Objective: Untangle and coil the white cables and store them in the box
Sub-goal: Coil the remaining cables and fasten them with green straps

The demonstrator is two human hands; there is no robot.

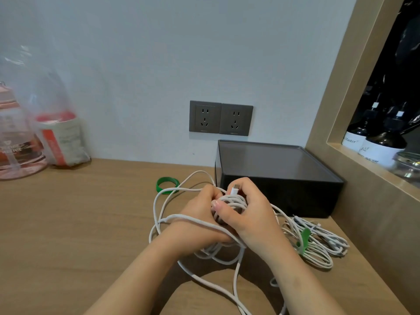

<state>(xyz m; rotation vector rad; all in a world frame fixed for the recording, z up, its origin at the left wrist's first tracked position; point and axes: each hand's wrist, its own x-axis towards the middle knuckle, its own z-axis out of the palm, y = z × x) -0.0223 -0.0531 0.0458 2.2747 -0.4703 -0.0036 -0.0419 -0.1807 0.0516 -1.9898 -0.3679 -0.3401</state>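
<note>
A tangle of white cable (163, 220) loops over the wooden desk (79, 223) in front of me. My left hand (197, 223) grips a small wound bundle of that cable, and one loop crosses over its wrist. My right hand (247, 214) curls round the same bundle from the right, its fingers by a white plug end (235, 189) that sticks up. A black box (281, 178) with a dark lid on it stands just behind my hands. To the right lies a coiled white cable (318, 244) bound with a green tie (303, 241).
A green band (167, 185) lies on the desk left of the box. Two grey wall sockets (220, 118) sit above it. A plastic bag with a red-and-white packet (61, 137) and a pink bottle (16, 142) stand far left. A wooden niche with dark bottles (381, 142) flanks the right.
</note>
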